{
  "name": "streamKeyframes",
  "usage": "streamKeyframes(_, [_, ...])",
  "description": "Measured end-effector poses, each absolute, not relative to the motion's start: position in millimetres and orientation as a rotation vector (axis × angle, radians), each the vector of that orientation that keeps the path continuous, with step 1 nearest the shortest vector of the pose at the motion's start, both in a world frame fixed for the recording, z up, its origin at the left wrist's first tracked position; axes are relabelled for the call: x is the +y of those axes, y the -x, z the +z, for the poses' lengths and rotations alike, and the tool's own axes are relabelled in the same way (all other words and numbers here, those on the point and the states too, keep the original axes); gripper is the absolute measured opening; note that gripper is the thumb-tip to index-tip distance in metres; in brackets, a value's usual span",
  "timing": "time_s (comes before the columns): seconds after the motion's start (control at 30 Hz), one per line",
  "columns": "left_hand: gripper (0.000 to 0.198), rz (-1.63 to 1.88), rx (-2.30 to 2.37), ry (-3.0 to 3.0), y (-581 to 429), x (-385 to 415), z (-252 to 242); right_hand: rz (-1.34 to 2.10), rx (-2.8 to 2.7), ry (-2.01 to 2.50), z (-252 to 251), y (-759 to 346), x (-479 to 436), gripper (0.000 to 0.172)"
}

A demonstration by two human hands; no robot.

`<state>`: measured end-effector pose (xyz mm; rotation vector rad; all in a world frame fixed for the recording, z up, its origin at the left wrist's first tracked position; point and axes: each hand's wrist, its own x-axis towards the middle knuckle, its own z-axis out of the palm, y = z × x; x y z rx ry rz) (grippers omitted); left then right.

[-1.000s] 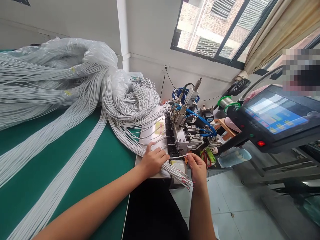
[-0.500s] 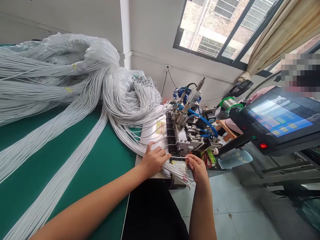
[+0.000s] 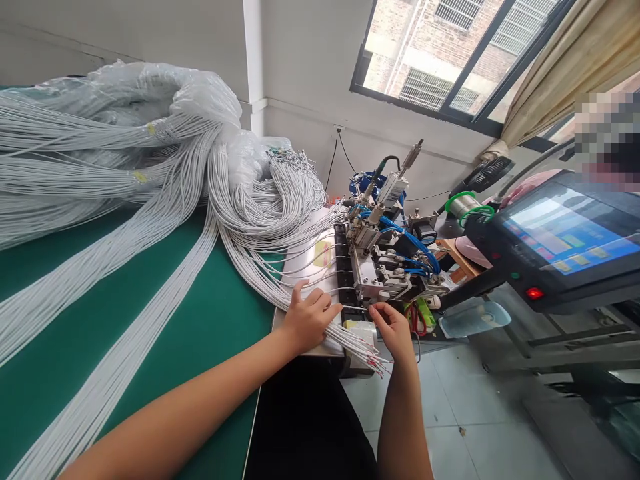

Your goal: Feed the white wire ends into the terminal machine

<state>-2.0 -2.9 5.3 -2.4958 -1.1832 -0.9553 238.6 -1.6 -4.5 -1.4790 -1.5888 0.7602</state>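
With the left hand (image 3: 306, 319) pinning the wire bundle (image 3: 350, 341) flat, the right hand (image 3: 395, 328), pinching one wire (image 3: 356, 308), should feed it straight into the machine (image 3: 385, 273).

Green table (image 3: 210, 320) carries white cable bundles (image 3: 125, 233) and, seemingly, a machine (image 3: 380, 267).

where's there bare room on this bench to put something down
Bare green mat lies between the long cable strands and the machine's plate, by the left hand. A strip shows far left. Crowded: the coiled cable pile and the machine by the right hand.
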Motion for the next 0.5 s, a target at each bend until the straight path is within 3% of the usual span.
streamKeyframes(0.5, [0.03,-0.897,-1.255,2.5,2,-3,4,1.173,-1.219,1.347,-24,-230,12,0.03])
